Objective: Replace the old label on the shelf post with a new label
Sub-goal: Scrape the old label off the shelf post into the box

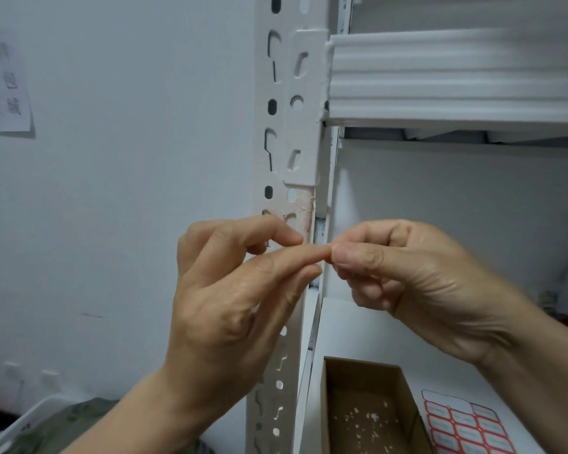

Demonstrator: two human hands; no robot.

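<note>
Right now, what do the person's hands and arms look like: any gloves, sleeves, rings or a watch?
The left hand and right hand are both bare, with no gloves. No ring, watch or band shows on either one. No sleeve reaches into view down to the edge of the picture. No marks or tattoos show, and the one nail in clear view is short and unpainted.

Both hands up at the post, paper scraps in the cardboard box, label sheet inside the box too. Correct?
No: the head view shows the label sheet on the shelf beside the cardboard box, not inside it. Paper scraps are in the box; the left hand and right hand are up at the post.
</note>
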